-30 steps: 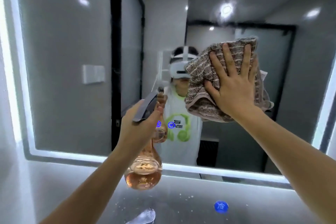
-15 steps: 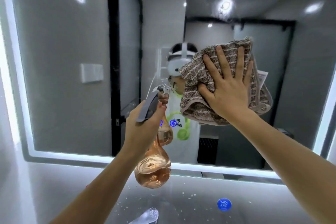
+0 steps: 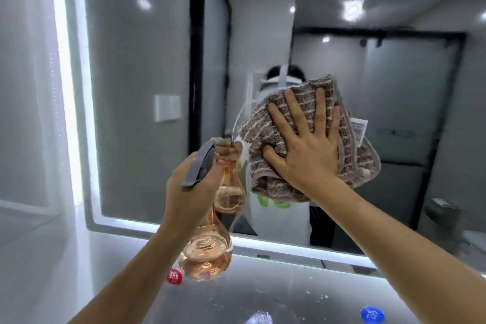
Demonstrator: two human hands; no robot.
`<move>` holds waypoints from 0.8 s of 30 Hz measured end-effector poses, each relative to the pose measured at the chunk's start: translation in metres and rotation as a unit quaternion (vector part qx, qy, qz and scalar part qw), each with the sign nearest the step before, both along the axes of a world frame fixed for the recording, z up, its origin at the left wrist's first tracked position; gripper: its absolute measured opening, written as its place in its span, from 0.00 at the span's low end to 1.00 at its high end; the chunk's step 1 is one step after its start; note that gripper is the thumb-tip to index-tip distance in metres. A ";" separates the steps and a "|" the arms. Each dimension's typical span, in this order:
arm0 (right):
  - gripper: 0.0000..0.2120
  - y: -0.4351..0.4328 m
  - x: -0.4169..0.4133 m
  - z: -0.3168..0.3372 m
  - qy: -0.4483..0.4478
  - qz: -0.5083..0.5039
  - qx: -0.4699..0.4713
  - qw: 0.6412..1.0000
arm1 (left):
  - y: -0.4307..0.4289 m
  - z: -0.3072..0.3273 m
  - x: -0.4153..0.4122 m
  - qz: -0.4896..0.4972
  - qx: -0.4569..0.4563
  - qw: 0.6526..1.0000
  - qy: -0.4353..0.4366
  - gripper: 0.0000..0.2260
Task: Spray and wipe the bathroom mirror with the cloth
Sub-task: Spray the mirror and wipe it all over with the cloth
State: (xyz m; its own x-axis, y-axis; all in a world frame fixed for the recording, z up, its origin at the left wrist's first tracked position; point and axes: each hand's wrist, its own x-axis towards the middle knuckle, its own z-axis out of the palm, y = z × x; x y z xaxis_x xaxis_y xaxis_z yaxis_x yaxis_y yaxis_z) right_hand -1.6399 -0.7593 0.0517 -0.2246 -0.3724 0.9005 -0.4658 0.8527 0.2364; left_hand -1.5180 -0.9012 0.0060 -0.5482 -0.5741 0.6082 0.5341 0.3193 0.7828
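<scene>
The right hand (image 3: pixel 305 150) lies flat on the cloth (image 3: pixel 265 123), fingers straight and spread, and presses it against the mirror (image 3: pixel 147 60). The cloth sits in the lower middle of the glass, somewhat nearer the bottom edge than the top. It is a thick brown terry cloth with thin pale stripes, bunched into loose folds that spill out below and to the right of the palm. A white care label (image 3: pixel 359 126) sticks out at its right edge.

The left hand (image 3: pixel 189 187) is curled round the neck of the spray bottle (image 3: pixel 205 252), just under its grey spray head (image 3: pixel 200 163). It holds the bottle close in front of the glass, just left of the cloth and above the mirror's lit bottom edge (image 3: pixel 276 244). The bottle is clear and bulbous, with a pinkish-orange liquid in its round base, and its reflection shows in the glass behind it.

Below, the grey counter (image 3: pixel 289 297) is flecked with white specks. A red round marker (image 3: pixel 174 277) sits beside the bottle's base and a blue one (image 3: pixel 372 314) near the right front corner.
</scene>
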 end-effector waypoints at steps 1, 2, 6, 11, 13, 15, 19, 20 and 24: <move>0.34 -0.017 0.003 -0.002 0.006 0.008 0.005 1.000 | -0.013 -0.001 0.005 0.017 0.015 1.000 0.003 0.14; 0.34 -0.034 0.007 -0.003 0.013 0.016 0.008 1.000 | -0.027 -0.001 0.011 0.031 0.029 0.999 0.005 0.12; 0.35 -0.108 0.024 -0.008 0.033 0.034 0.014 0.999 | -0.088 -0.011 0.032 0.075 0.048 0.996 -0.002 0.08; 0.36 -0.212 0.049 -0.017 0.016 0.023 0.040 0.999 | -0.155 -0.019 0.049 0.117 0.055 0.992 -0.015 0.07; 0.34 -0.237 0.054 -0.018 0.018 0.029 0.048 0.998 | -0.173 -0.015 0.054 0.133 0.062 0.989 -0.017 0.11; 0.32 -0.242 0.052 -0.017 0.035 0.038 0.058 0.997 | -0.185 -0.014 0.058 0.140 0.058 0.988 -0.013 0.11; 0.30 -0.221 0.047 -0.014 0.058 0.071 0.097 0.991 | -0.179 -0.020 0.059 0.144 0.027 0.989 -0.021 0.08; 0.29 -0.211 0.045 -0.012 0.062 0.075 0.102 0.990 | -0.172 -0.022 0.057 0.146 0.022 0.989 -0.021 0.09; 0.29 -0.141 0.028 -0.011 0.062 0.071 0.082 0.992 | -0.122 -0.025 0.047 0.122 -0.029 0.992 -0.008 0.13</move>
